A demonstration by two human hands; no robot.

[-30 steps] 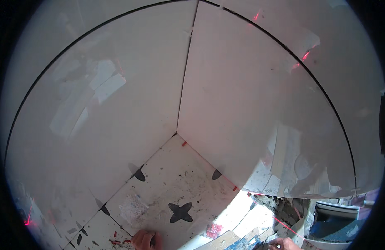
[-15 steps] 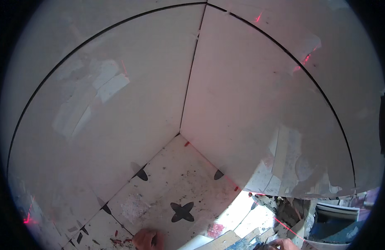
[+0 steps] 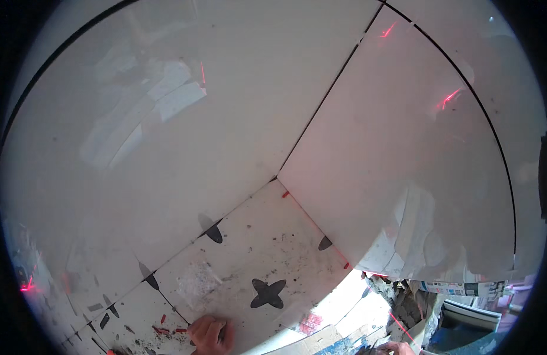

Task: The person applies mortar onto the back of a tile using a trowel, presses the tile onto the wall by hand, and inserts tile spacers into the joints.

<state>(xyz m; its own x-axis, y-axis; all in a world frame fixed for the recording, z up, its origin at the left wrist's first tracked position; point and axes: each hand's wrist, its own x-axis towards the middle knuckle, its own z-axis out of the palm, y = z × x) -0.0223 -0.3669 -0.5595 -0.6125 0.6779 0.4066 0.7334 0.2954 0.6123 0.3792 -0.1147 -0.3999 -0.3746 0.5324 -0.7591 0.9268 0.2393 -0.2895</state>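
Observation:
My left hand [image 3: 212, 335] is closed, knuckles up, on the pale, dirt-specked tiled floor [image 3: 238, 260], beside a joint between tiles. Its fingers are curled, and anything inside them is hidden. Several small red plastic pieces [image 3: 161, 330] lie just left of it. A dark four-petal motif [image 3: 267, 294] marks the floor to its right. Only the top of my right hand [image 3: 396, 348] shows at the lower edge, next to a board with blue smears [image 3: 344, 342]; its fingers are mostly out of sight.
Large glossy pale wall tiles [image 3: 184, 136] meet in a corner ahead. Red spacers [image 3: 346, 265] sit along the right wall's base. Red laser light streaks the walls. Rubble [image 3: 412, 305], a printed paper strip [image 3: 457, 288] and a dark bin-like container [image 3: 462, 325] stand at lower right.
My view has swung, so the wall corner sits further right and tilts. More of my left hand shows, still closed by the same joint. The printed paper strip has come into sight.

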